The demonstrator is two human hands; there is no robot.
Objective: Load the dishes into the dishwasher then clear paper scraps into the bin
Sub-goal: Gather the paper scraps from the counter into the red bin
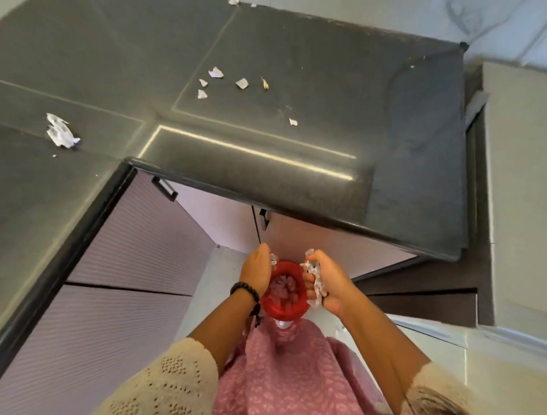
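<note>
Crumpled paper scraps (316,277) | right hand (328,284) clutches | left hand (257,268) pinches scrap | round red bin (285,293)

The red bin (285,291) shows only its rim and mouth; its body is hidden below, behind the pink garment (296,370). The left hand (257,271) faces away, so its fingers and most of the paper scrap (273,260) it holds are out of sight. The crumpled paper (316,278) in the right hand (327,281) is partly covered by curled fingers. At the far edge a scrap (233,1) on the bench (296,59) is cut off. The small yellowish bit (265,83) is too small to tell.
</note>
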